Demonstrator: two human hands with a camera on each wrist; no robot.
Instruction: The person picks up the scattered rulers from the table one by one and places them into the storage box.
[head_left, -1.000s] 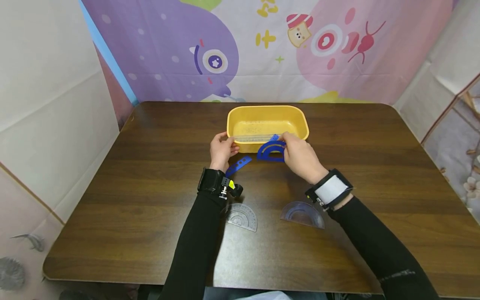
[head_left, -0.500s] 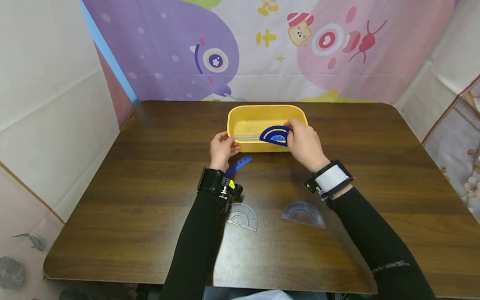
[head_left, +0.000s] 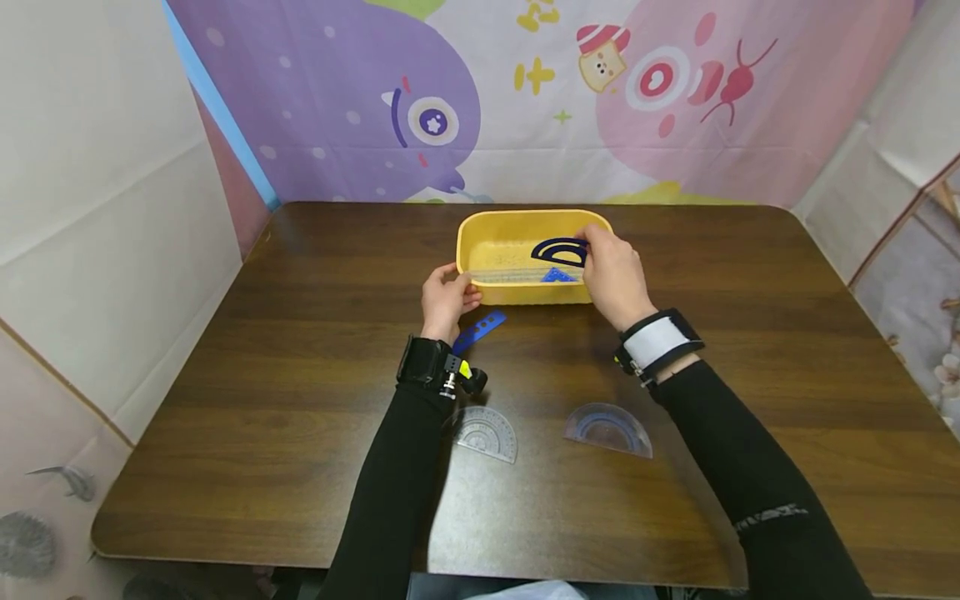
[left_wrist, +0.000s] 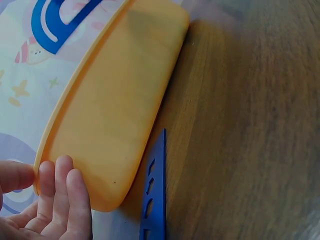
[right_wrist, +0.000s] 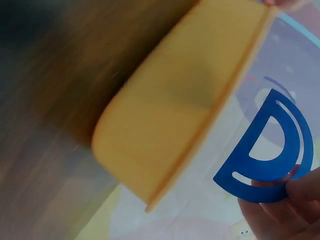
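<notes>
My right hand (head_left: 617,279) pinches a blue protractor (head_left: 558,250) by one end, holding it over the yellow basin (head_left: 525,294). In the right wrist view the protractor (right_wrist: 240,162) shows its cut-out middle, thumb on one face and fingers behind. My left hand (head_left: 444,302) grips the basin's left front corner; in the left wrist view its thumb is over the rim and its fingers (left_wrist: 60,187) lie against the outer wall. Inside the basin are a clear ruler (head_left: 502,276) and a small blue set square (head_left: 558,275), partly hidden by the front rim.
A blue ruler with cut-outs (head_left: 480,330) lies on the table in front of the basin, beside my left wrist. Nearer the front edge lie a clear protractor (head_left: 486,433) and a bluish clear protractor (head_left: 609,429). A printed cloth (head_left: 540,175) hangs behind the table.
My right hand has lifted the blue protractor from in front of the basin up and back, over its rim. The set square inside now shows more. My left hand has stayed on the basin.
</notes>
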